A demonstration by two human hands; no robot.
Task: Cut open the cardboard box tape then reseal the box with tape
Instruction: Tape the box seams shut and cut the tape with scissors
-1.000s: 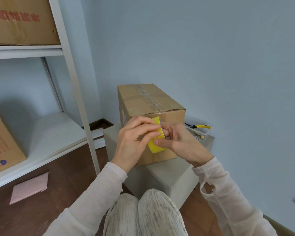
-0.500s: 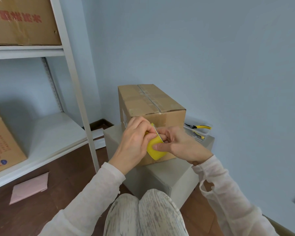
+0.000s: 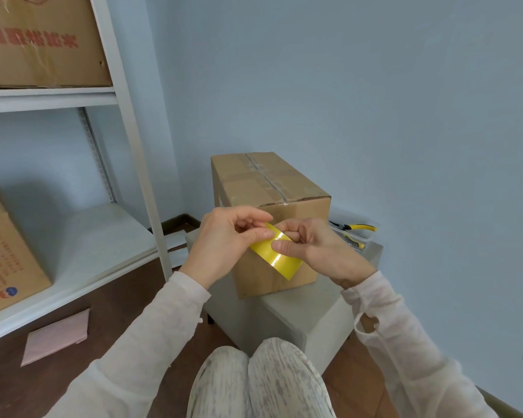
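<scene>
Head view: behind both hands, a cardboard box point(image 3: 269, 188) is seen on a grey worktop point(image 3: 287, 309). Yellow tape point(image 3: 274, 251) is pinched between the left hand point(image 3: 224, 245) and right hand point(image 3: 320, 251), both clamped on it.

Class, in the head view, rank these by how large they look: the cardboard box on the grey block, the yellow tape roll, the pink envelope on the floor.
1. cardboard box
2. pink envelope
3. yellow tape roll, partly hidden by both hands and nearer the camera, so its rank is unsure.
</scene>
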